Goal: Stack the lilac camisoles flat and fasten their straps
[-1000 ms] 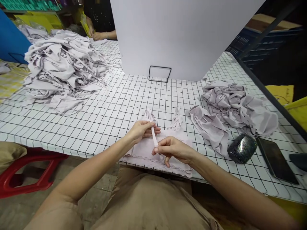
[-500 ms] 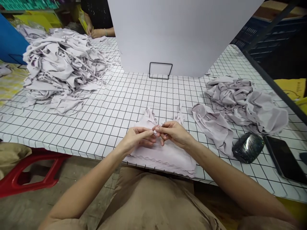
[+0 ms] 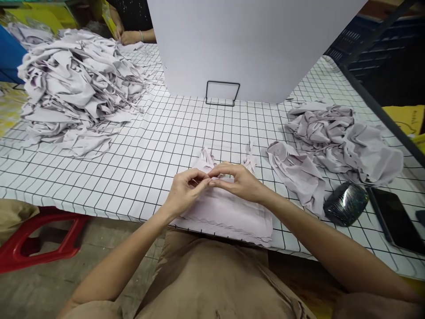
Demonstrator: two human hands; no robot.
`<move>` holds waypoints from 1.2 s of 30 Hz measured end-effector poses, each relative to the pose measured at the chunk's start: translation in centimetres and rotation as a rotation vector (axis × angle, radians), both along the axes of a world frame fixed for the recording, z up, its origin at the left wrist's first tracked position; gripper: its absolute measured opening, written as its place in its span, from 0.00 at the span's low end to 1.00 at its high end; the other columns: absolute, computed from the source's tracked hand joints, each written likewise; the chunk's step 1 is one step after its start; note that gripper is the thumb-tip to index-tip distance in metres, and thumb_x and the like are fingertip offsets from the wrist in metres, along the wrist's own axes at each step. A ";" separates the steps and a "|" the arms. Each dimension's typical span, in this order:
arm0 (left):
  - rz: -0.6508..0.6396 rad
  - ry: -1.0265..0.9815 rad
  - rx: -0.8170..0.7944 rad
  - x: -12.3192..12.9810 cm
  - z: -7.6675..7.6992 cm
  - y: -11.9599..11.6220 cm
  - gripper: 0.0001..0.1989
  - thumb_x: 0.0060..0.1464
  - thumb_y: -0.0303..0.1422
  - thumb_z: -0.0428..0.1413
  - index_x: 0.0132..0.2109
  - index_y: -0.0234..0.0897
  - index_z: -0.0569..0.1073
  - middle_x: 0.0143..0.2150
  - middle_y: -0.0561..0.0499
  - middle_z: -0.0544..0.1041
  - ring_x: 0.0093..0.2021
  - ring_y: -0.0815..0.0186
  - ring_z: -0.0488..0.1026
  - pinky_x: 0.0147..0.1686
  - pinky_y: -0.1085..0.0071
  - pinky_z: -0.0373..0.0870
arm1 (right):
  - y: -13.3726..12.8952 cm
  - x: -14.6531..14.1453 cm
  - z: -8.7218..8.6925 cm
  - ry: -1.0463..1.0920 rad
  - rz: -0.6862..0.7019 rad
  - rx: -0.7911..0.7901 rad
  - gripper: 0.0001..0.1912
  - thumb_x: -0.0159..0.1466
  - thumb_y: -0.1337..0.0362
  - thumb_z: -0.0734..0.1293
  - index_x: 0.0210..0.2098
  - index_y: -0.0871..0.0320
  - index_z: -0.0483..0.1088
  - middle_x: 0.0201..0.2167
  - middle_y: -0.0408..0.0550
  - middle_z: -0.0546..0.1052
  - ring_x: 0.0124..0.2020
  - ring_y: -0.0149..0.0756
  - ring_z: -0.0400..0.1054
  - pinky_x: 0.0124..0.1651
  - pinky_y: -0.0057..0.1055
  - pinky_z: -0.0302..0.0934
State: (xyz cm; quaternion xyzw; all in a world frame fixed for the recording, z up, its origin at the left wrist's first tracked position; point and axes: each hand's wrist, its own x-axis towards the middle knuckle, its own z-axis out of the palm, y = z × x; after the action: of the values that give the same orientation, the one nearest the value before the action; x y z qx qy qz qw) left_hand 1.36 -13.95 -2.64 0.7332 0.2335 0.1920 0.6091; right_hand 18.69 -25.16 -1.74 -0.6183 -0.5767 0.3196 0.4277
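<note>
A pale pink garment (image 3: 229,212) with wavy lower edges lies flat at the table's front edge, its straps pointing away from me. Over its upper part, my left hand (image 3: 187,188) and my right hand (image 3: 234,179) meet at the fingertips. Each hand is pinched, thumb against fingers. Whatever lies between the fingertips is too small or hidden to make out.
A large heap of pale fabric pieces (image 3: 76,84) lies at the left, a smaller pile (image 3: 345,141) at the right. Near the right edge are a shiny dark object (image 3: 345,204) and a phone (image 3: 396,219). A white board (image 3: 259,48) stands behind; a person's hands (image 3: 128,36) work beyond the heap.
My fingers have closed into tighter pinches, and the fingertips now meet slightly further left. The lower fingers of my right hand have curled in. The view has shifted slightly.
</note>
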 end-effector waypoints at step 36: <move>-0.103 0.164 0.535 -1.3 -4.9 2.5 0.04 0.61 0.32 0.62 0.36 0.42 0.79 0.33 0.55 0.75 0.41 0.63 0.71 0.52 0.58 0.54 | 5.3 1.1 -0.3 -0.655 0.515 -0.214 0.14 0.72 0.69 0.60 0.31 0.60 0.72 0.32 0.48 0.68 0.41 0.39 0.55 0.52 0.49 0.46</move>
State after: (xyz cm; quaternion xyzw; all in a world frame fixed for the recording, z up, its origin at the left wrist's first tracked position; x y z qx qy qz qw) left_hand 0.04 -11.43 -7.53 0.8919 0.1853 0.1557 0.3819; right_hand 19.79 -19.85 -2.03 -0.5640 -0.7811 0.2609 0.0616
